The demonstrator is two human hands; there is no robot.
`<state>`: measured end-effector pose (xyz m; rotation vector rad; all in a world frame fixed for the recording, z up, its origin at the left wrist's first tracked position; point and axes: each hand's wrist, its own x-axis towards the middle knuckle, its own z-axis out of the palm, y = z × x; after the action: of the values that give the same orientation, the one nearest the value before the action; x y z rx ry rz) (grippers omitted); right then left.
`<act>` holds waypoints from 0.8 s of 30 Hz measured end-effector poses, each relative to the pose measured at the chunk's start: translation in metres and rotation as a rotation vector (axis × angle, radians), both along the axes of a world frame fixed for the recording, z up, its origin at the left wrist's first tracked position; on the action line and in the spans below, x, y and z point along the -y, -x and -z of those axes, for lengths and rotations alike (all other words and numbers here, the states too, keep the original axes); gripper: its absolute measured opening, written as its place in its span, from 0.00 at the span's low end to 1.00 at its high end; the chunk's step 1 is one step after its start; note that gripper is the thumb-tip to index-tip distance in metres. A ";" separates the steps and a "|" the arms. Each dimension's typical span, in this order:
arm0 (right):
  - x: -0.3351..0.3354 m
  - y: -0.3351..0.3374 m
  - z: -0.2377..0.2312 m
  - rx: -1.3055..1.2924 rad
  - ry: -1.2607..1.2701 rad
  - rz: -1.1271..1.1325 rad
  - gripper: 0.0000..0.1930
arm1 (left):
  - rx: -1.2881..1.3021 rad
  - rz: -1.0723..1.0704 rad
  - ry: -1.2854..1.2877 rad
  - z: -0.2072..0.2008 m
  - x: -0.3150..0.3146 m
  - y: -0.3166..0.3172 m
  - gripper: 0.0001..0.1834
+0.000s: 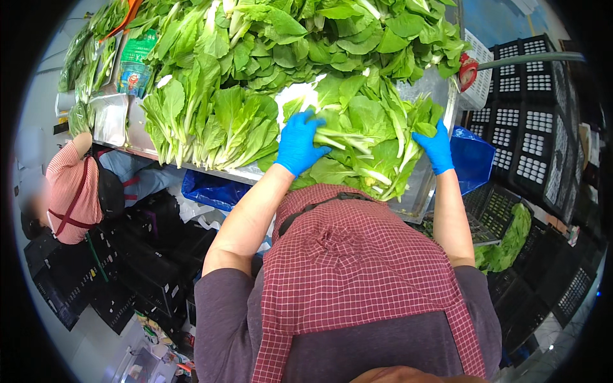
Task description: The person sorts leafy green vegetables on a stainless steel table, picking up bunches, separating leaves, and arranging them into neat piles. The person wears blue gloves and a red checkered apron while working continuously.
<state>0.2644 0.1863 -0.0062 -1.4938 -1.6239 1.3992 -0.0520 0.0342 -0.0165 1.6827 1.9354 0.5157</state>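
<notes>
My left hand (299,143), in a blue glove, is over the middle of the loose leafy greens (373,118) in front of me. Its thumb and fingers are spread apart, touching pale stems; the fingertips are slightly blurred. At the right edge of these greens, my blue-gloved right hand (436,148) has a green leaf (424,116) between thumb and fingers. Left of my left hand, bunches of leafy greens (217,124) stand in a row, stem ends toward me. A large heap of greens (306,38) covers the far side of the metal table (418,185).
Blue-lined bins sit below the table edge, one at left (214,190) and one at right (472,159). Black crates (533,127) stack at right, beside a white basket (477,73). A green package (136,60) lies at far left. Another person (75,191) works at left.
</notes>
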 end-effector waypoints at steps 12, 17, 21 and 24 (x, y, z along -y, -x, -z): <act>0.014 0.051 0.018 -0.061 0.113 -0.245 0.34 | 0.302 0.256 0.055 0.001 -0.046 -0.070 0.25; 0.018 0.026 -0.004 -0.186 0.340 -0.165 0.34 | 0.067 0.448 -0.094 -0.040 -0.020 -0.061 0.25; 0.019 0.040 -0.026 0.407 -0.152 -0.916 0.39 | 0.100 0.323 0.049 -0.032 -0.002 -0.050 0.35; 0.011 0.055 -0.027 0.414 -0.167 -0.975 0.37 | -0.011 0.234 -0.021 -0.045 -0.002 -0.042 0.38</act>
<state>0.2099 0.1757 0.0213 -0.9234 -2.8845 1.3648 -0.0097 0.0363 0.0289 1.8974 1.7148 0.4382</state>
